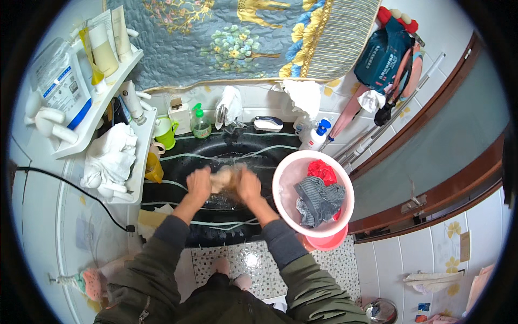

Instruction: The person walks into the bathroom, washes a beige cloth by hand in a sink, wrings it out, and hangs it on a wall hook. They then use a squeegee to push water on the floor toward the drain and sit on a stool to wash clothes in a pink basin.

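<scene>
Over the black sink [213,202], a light beige piece of wet cloth [222,179] is stretched between my hands. My left hand [199,183] is closed round its left end. The other end is in my right hand [249,186], whose fingers are bent and somewhat smeared by motion. Water lies in the bowl beneath the cloth. Just behind, a faucet [234,127] is partly covered by a white cloth [229,103]. Right of my right hand, a pale pink basin [278,190] holds a red cloth [322,172] and a grey striped garment [322,195].
Along the counter's back stand a green pump bottle [201,127], a scrub brush [268,123] and a white bottle with a blue pump [313,137]. A green cup [166,133] is at the left, below white wall shelves [116,81]. A brown-framed door [426,202] is at the right.
</scene>
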`<state>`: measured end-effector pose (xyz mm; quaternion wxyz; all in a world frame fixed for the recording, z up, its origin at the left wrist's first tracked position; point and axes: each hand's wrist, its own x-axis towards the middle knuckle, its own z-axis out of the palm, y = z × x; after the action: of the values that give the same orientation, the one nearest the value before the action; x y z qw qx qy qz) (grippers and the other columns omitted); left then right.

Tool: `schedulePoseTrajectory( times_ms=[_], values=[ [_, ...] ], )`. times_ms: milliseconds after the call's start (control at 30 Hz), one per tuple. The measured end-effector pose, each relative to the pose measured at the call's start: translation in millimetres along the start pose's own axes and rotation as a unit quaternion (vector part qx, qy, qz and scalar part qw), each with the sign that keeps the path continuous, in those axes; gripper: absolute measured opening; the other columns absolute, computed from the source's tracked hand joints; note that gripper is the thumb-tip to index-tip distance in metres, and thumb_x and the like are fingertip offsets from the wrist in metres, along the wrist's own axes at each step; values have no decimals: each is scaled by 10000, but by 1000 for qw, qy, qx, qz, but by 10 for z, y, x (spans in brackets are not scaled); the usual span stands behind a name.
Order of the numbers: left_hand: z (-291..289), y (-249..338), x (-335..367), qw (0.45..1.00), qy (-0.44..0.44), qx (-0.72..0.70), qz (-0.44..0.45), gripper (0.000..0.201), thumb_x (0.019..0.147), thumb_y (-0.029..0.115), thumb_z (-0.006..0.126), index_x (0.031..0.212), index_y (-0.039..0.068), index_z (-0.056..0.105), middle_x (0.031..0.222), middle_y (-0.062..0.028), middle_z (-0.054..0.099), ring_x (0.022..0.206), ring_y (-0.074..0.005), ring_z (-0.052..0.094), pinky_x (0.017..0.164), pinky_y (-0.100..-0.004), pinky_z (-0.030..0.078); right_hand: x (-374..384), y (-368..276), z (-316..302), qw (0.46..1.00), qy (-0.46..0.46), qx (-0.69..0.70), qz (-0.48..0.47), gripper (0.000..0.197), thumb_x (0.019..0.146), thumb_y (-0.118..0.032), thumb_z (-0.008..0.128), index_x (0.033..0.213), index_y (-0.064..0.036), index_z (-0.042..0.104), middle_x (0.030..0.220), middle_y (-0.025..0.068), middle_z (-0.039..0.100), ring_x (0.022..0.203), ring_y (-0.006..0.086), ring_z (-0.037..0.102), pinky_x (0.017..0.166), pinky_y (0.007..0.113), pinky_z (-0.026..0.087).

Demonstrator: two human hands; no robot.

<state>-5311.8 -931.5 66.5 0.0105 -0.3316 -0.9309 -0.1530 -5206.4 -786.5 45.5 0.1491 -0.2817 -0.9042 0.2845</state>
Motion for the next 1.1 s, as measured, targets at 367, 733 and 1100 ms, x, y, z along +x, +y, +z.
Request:
schedulePoseTrajectory(
  times_ms=[367,733,1100],
  values=[
    [1063,-377,-71,980,-194,38,33,347,882,132,485,1221,163,554,1007,-186,673,927,-357,659,786,-451,521,-115,439,857,952,-245,-181,34,295,930,-179,454,1171,-85,595,1119,158,652,1042,337,631,876,458,486],
    [-924,357,413,810,-164,-549,123,294,874,104,567,1150,10,597,911,-5,611,817,-80,533,736,-263,453,110,-981,-1156,941,138,197,-240,96,904,-101,578,950,-25,614,886,145,602,813,318,619,727,365,490],
    [-2345,1204,464,693,-50,-701,158,249,871,-7,473,1098,12,575,980,-36,628,880,-103,612,780,-243,495,119,-231,-31,914,-65,400,-30,399,755,-108,703,1128,-16,596,985,105,679,925,229,637,827,344,477]
  ],
)
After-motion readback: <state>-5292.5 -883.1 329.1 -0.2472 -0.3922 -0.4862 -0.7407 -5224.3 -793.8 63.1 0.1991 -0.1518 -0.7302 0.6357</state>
